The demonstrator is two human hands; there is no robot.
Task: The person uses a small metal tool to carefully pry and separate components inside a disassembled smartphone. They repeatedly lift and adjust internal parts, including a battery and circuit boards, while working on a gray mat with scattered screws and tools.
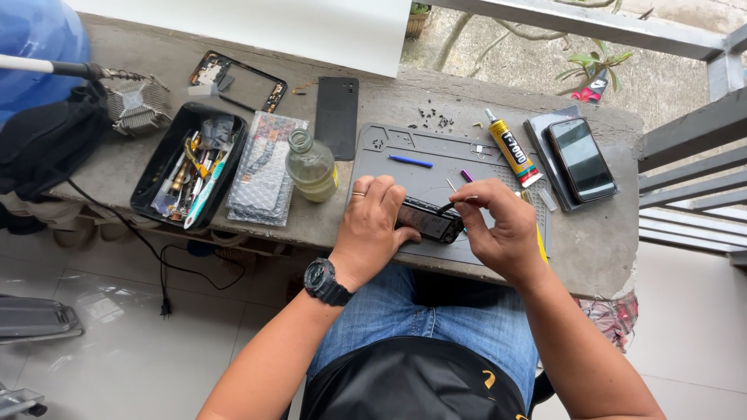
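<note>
My left hand (372,225), with a ring and a black wristwatch, presses down on an opened black phone (429,220) that lies on a grey repair mat (420,167). My right hand (502,229) pinches a thin dark tool (454,204) whose tip touches the phone's upper right end. A blue pen-like tool (411,162) and a small purple tool (467,176) rest on the mat above the phone. A yellow-labelled glue tube (512,151) lies at the mat's right side.
On the concrete bench (599,249): a black tool tray (189,165), a bubble-wrap bag (263,167), a glass bottle (311,166), a black back cover (337,117), a phone frame (237,82), loose screws (434,118), and a phone (580,159). A metal railing (692,171) runs right.
</note>
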